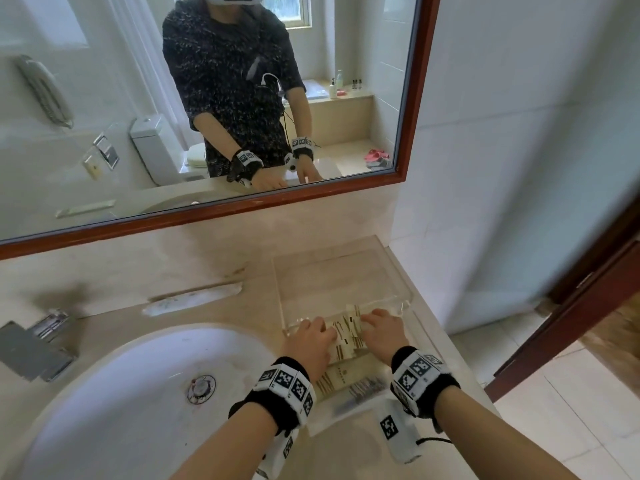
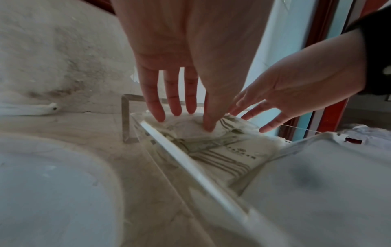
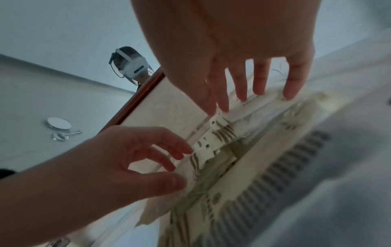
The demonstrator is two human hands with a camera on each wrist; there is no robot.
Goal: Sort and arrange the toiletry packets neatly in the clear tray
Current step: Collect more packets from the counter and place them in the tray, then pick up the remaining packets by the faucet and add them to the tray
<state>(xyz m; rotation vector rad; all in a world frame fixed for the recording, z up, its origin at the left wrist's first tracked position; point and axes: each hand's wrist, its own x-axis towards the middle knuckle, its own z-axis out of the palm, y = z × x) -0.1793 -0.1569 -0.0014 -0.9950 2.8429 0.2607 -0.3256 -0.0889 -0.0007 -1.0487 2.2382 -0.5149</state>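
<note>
Cream toiletry packets [image 1: 348, 332] with brown stripes lie overlapped in a clear tray [image 1: 398, 271] on the counter right of the sink. My left hand [image 1: 323, 332] rests its straight fingertips on the left side of the pile. My right hand [image 1: 375, 320] touches the right side the same way. The left wrist view shows the left hand [image 2: 184, 117] with thumb and fingertips pressing the packets [image 2: 222, 150] inside the tray wall [image 2: 190, 160]. Seen from the right wrist, the right hand [image 3: 249, 98] touches the packets [image 3: 224, 150] at their far edge. Neither hand grips anything.
A white sink [image 1: 121, 393] with a chrome tap [image 1: 34, 351] lies to the left. A wood-framed mirror [image 1: 207, 98] hangs behind the counter. A white wall and a dark door frame [image 1: 571, 306] close the right side. A packet with dark comb teeth [image 1: 367, 389] lies nearest me.
</note>
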